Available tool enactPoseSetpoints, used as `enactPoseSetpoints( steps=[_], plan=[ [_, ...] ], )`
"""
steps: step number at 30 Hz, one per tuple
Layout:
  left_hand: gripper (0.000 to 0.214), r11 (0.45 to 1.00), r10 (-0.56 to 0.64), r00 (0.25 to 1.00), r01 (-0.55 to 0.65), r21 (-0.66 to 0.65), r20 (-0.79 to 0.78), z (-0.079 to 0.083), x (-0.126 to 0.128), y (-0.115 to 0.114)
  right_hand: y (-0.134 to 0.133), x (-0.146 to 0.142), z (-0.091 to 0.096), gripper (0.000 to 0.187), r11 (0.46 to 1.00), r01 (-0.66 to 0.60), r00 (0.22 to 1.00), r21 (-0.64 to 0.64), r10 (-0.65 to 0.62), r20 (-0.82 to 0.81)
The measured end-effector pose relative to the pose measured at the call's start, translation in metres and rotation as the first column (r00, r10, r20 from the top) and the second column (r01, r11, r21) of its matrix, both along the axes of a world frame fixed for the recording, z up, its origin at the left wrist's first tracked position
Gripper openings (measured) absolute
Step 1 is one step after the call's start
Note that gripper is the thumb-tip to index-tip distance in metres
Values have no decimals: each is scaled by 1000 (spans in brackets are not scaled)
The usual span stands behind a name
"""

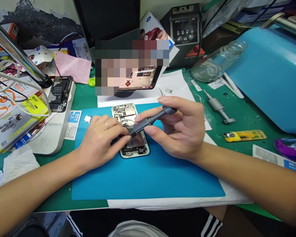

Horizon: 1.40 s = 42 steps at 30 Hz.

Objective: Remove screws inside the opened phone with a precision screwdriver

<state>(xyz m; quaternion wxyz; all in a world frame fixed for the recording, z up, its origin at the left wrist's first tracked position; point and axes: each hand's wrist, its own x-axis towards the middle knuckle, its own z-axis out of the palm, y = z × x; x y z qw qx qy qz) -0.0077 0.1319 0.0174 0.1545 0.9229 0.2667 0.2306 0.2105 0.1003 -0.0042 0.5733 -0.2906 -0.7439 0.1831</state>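
Note:
An opened phone (134, 144) lies on the blue mat (158, 179), its inner parts showing. Above it, my right hand (185, 128) holds a dark grey screwdriver (148, 122) at a slant, fingers round the handle and its wide cap. My left hand (101, 140), with a ring on one finger, is closed at the screwdriver's lower end, thumb and forefinger pinched there over the phone. The driver's tip is hidden behind those fingers. A small white metal piece (87, 118) rests on the mat left of the phone.
Another opened phone (60, 93) sits on a white device at left, beside battery boxes (22, 121). A tablet (140, 79) stands behind the mat. Rightward lie a second screwdriver (217, 107), a yellow cutter-like tool (244, 135), and a glass jar (218, 62).

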Motion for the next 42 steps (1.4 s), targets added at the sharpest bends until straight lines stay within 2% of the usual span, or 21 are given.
enactPoseSetpoints(
  steps=[6, 11, 15, 24, 29, 31, 33, 37, 39, 42],
  plan=[
    [16, 1000, 0, 1000, 0, -16, 16, 2, 0, 0, 1, 0, -1, 67, 999, -29, 999, 32, 30, -21],
    [23, 998, 1, 1000, 0, -59, 12, 6, 0, -2, 0, -1, -4, 60, 999, 45, 999, -12, -46, -26],
    [27, 996, 5, 1000, -5, -93, 1, 8, -1, -2, 0, -1, -4, 62, 1000, 21, 1000, 1, -21, -24],
    [23, 988, 87, 996, -84, -133, 11, 7, 1, -2, 2, 1, -1, 66, 999, 3, 1000, 42, -3, -16],
    [12, 976, 165, 986, -159, -146, 32, 3, 0, 0, 4, -2, -5, 66, 991, 61, 997, 121, -54, -58],
    [4, 970, 197, 980, -192, -152, 21, 1, 0, 0, 3, -5, -1, 65, 981, 85, 995, 177, -75, -62],
    [6, 965, 216, 976, -215, -148, -11, -1, 0, 1, 0, -9, 7, 64, 975, 84, 996, 205, -80, -27],
    [8, 968, 224, 972, -231, -101, -77, -3, 0, 2, -7, -22, 23, 63, 982, 31, 997, 185, -44, 65],
    [9, 970, 222, 970, -230, -74, -102, -4, 0, 2, -6, -27, 21, 64, 981, -5, 999, 192, -5, 51],
    [9, 971, 218, 966, -229, -64, -137, -5, -1, 1, -1, -31, 8, 63, 972, -21, 1000, 234, 25, -14]
  ],
)
